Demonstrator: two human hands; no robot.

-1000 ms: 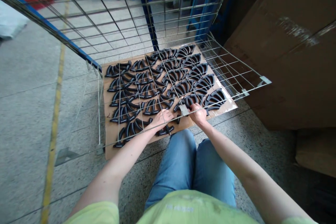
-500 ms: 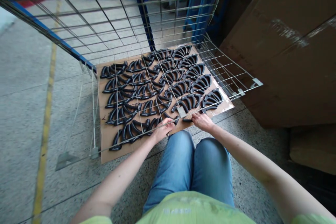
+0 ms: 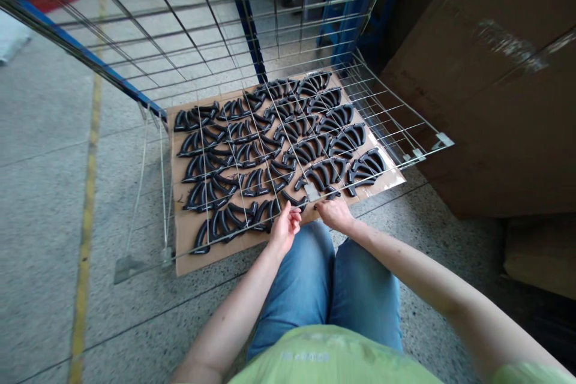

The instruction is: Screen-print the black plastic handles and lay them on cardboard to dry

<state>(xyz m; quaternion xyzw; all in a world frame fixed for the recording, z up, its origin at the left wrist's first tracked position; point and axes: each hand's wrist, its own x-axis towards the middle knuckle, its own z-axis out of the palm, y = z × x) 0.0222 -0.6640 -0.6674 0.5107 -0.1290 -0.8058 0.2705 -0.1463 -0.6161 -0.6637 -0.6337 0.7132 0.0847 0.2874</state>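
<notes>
Black curved parts (image 3: pixel 321 175) behind wire mesh (image 3: pixel 402 96)

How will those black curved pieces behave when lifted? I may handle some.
The black curved pieces look fairly stiff, each holding its arc on the cardboard sheet. Their dull surface suggests little slipperiness, and their curve may let them rock when pushed.

Black curved parts (image 3: pixel 324 174) on cardboard (image 3: pixel 186 252); wire rack (image 3: pixel 246 30).
</notes>
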